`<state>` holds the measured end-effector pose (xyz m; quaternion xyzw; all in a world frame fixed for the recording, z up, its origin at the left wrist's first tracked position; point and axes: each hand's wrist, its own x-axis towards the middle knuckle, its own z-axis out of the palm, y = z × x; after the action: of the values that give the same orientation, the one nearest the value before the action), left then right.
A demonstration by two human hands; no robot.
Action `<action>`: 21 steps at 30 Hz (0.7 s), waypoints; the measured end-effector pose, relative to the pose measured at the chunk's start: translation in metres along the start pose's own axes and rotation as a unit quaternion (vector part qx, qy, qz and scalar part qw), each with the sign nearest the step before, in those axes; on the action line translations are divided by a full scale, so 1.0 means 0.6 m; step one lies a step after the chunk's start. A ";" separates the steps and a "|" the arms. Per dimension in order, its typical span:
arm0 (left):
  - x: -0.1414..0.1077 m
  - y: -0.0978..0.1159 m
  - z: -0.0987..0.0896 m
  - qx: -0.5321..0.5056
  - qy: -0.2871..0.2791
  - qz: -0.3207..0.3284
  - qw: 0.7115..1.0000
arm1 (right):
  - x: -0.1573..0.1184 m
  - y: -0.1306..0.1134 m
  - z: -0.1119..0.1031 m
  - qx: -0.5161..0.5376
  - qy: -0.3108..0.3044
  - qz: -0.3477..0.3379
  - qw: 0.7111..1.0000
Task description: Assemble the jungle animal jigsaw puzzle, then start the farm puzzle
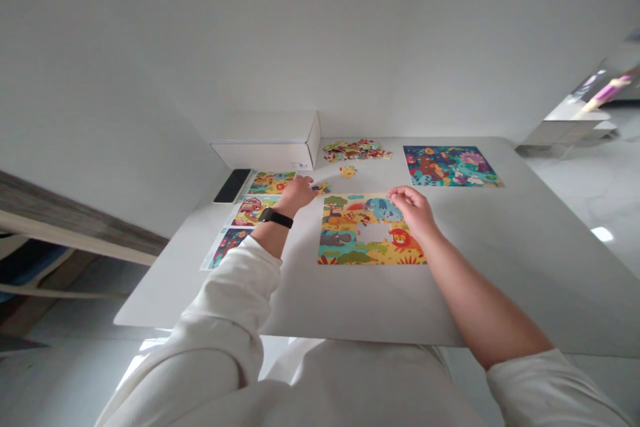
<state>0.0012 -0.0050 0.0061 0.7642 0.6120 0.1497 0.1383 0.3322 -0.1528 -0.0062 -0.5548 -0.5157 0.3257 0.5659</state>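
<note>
Lying at nine o'clock from the left hand (299,192), a phone (233,185) rests on the surface (350,307), beside the upper picture card (267,183). The left hand has its fingers stretched forward; whether they pinch anything I cannot tell. A dark-and-yellow piece (321,189) lies at three o'clock from it, right by the fingertips, too small for its long axis to be read; this hand is clearly the nearer one. A yellow piece (348,172) lies farther off, towards two o'clock. At four o'clock is the gap (375,233) in the animal puzzle (373,251), whose long axis runs nine to three. From the right hand (414,210), that gap lies at eight o'clock. Its fingertips bunch close by the puzzle's one-o'clock edge; whether they pinch a piece I cannot tell.
</note>
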 end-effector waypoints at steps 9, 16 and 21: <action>0.013 0.004 -0.006 -0.035 0.003 0.006 0.999 | 0.000 0.001 0.002 0.011 -0.001 0.015 1.000; -0.030 0.046 -0.031 -0.196 0.094 0.038 0.975 | -0.004 0.008 0.006 0.001 -0.030 -0.003 1.000; -0.095 0.113 -0.010 -0.374 0.013 0.123 0.919 | -0.012 0.005 0.015 -0.024 -0.044 -0.032 0.998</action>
<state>0.0477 -0.0752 0.0350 0.7240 0.4145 0.3937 0.3861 0.3226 -0.1567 -0.0119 -0.5368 -0.5648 0.3192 0.5393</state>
